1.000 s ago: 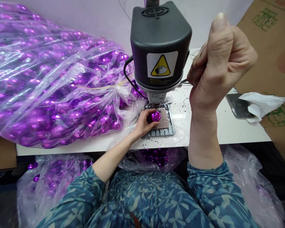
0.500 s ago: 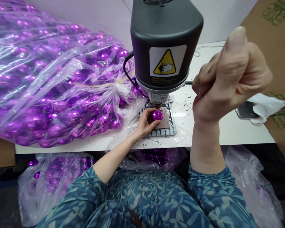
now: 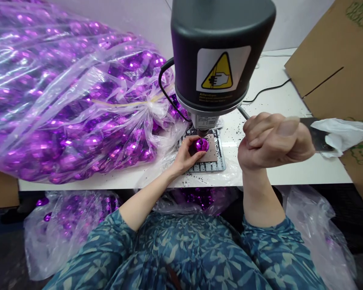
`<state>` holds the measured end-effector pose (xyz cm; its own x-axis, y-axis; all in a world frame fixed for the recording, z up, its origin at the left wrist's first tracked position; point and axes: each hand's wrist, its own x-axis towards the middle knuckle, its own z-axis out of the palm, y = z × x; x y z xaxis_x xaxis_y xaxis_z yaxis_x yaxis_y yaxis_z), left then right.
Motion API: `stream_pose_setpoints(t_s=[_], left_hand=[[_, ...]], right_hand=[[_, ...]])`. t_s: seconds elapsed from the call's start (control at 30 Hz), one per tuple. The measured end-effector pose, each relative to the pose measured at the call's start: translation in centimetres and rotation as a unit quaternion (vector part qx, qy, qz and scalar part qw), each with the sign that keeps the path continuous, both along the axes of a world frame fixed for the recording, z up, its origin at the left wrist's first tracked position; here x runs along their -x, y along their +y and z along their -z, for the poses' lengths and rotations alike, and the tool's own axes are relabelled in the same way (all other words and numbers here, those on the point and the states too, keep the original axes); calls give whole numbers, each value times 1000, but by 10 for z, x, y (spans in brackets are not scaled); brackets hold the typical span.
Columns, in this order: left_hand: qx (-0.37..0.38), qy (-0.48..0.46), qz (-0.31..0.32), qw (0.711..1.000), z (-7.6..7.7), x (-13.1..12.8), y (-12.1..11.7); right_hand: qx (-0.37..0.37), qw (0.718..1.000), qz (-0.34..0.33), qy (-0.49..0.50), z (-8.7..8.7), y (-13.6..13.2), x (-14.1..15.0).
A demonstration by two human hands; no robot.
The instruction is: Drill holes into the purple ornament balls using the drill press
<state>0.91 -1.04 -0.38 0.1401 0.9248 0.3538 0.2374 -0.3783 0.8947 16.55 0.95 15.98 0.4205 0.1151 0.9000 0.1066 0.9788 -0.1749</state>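
A shiny purple bauble [image 3: 202, 144] sits on a brown board [image 3: 211, 150] over the metal base [image 3: 220, 164] of a drill press [image 3: 222, 24]. My left hand [image 3: 189, 155] grips the bauble from the left between thumb and fingers. The chuck [image 3: 203, 132] is directly above the bauble; whether the bit has entered it I cannot make out. Right of the machine, my right hand [image 3: 274, 141] is closed around the lever [image 3: 243, 112], whose outer end the fingers hide.
A large clear bag of purple baubles [image 3: 78, 100] fills the table's left side. Dark shavings are scattered round the base. A phone [image 3: 319, 135] lies partly under a white tissue [image 3: 339, 131] at right, beside a cardboard box [image 3: 329, 52]. More bagged baubles [image 3: 69, 217] are below the table edge.
My right hand has come down with the lever, which now slants downward. The chuck appears slightly lower against the bauble. My left hand keeps its hold, and the view has shifted a little.
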Motion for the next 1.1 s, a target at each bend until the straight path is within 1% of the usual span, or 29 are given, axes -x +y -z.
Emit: stream_pose_setpoints(t_s=[0.17,0.27,0.33,0.37,0.43,0.5,0.53,0.57,0.63,0.67,0.7,0.73,0.8,0.83,0.87,0.9,0.93,0.97,1.0,1.03,1.07,1.1], left_hand=[[1,-4,-1,1000,1,0,0],[4,-7,-2,1000,2,0,0],[7,-8,-5,1000,3,0,0],[8,-8,-7,1000,3,0,1],[8,-4,-10,1000,3,-1,3],[1,5,-18,1000,1,-2,3],[-4,11,-27,1000,-1,-3,2],[-13,19,-43,999,-4,-3,-1],[-45,39,-93,994,-11,-1,-13],[-72,52,-109,990,-14,1,-24],[-107,64,-105,987,-16,4,-37],[-143,79,-79,983,-17,6,-53],[-212,133,27,968,-15,13,-86],[-237,183,78,951,-13,16,-102],[-262,236,112,929,-10,19,-115],[-284,282,130,907,-7,23,-125],[-306,311,131,890,-4,27,-129],[-328,321,119,880,-3,32,-128],[-341,315,95,880,-3,39,-120],[-342,306,62,886,-5,46,-107],[-332,300,21,894,-8,54,-89],[-300,304,-26,904,-13,63,-67]], right_hand=[[-85,995,-12,-50,8,6,-5],[-107,992,-12,-70,14,6,-6],[-109,991,-12,-76,15,4,-5],[-97,993,-12,-70,12,2,-4],[-37,999,-5,-35,-1,0,0],[81,997,11,17,-21,0,2],[112,993,16,25,-32,1,3],[134,991,15,12,-42,4,3],[162,987,3,-19,-59,10,2],[172,985,-5,-31,-64,12,2],[177,984,-11,-36,-67,15,1],[179,983,-13,-38,-68,16,0],[175,984,-9,-31,-67,17,-1],[171,985,-7,-29,-65,18,-1],[168,985,-5,-28,-64,17,-1],[166,986,-5,-26,-63,17,-1],[166,986,-5,-24,-62,17,-1],[167,986,-6,-21,-62,17,-1],[168,986,-6,-20,-62,17,-1],[169,985,-6,-20,-62,17,-1],[173,985,-7,-22,-62,18,-1],[173,985,-8,-20,-63,18,-1]])
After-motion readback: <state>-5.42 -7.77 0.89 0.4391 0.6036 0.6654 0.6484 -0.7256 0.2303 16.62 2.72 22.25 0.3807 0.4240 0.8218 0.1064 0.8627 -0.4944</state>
